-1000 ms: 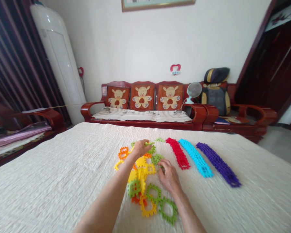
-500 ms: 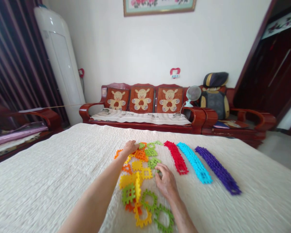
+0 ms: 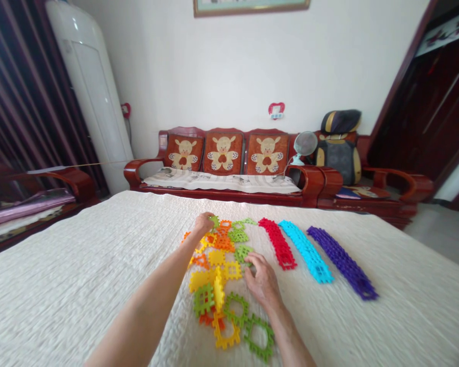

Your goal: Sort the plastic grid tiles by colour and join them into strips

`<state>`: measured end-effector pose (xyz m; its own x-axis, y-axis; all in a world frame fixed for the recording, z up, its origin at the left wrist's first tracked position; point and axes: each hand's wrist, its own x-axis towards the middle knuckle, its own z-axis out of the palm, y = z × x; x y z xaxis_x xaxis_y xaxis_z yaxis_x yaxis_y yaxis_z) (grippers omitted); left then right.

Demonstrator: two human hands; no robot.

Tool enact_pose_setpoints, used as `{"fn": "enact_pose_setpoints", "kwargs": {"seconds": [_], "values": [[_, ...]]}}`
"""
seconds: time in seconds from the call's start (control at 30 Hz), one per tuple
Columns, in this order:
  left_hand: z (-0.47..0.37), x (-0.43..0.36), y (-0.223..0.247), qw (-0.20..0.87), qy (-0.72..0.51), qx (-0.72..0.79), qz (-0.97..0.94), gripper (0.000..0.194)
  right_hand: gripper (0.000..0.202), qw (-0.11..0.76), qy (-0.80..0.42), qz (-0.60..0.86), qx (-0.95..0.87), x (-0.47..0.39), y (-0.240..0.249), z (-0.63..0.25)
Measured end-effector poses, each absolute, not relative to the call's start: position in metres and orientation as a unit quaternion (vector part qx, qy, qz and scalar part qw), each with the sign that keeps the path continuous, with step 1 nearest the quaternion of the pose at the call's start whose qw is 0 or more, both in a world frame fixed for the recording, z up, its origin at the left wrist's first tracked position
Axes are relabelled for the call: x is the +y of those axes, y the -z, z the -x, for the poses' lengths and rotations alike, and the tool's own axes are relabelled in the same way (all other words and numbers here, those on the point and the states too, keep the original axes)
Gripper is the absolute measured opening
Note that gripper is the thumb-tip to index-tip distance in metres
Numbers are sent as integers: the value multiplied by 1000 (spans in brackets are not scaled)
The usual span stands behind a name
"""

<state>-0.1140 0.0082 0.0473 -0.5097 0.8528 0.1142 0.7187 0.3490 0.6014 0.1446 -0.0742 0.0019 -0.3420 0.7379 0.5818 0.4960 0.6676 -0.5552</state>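
My left hand [image 3: 204, 223] is at the far side of a loose pile of plastic interlocking tiles, its fingers closed on a green interlocking tile [image 3: 214, 221]. Nearer to me, my right hand [image 3: 263, 280] rests with fingers bent and thumb apart, holding nothing. Its fingertips are by another green tile [image 3: 243, 254]; I cannot tell whether they touch it. Between my arms lie orange tiles [image 3: 224, 240], yellow tiles [image 3: 217, 258] and green ring-shaped tiles [image 3: 258, 338]. One yellow tile [image 3: 219, 288] stands on edge.
Right of the pile lie a red row [image 3: 278, 245], a light blue row [image 3: 306, 253] and a purple row [image 3: 342, 262] of tiles on the white quilted cover [image 3: 80, 265]. Beyond its far edge stand a wooden sofa [image 3: 214, 193] with bear cushions and a small fan [image 3: 305, 144].
My left hand has picked a green tile off the orange ones and drawn it slightly left and away. My right hand has stayed about where it was. The view has tilted a little.
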Motion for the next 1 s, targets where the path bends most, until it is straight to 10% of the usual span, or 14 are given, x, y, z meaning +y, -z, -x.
{"fn": "enact_pose_setpoints", "kwargs": {"seconds": [0.53, 1.0], "values": [[57, 6, -69, 136, -406, 740, -518, 51, 25, 433, -166, 370, -805, -75, -5, -143], [74, -109, -42, 93, -164, 639, -745, 59, 32, 397, -143, 365, -830, -72, -1, -143]]}}
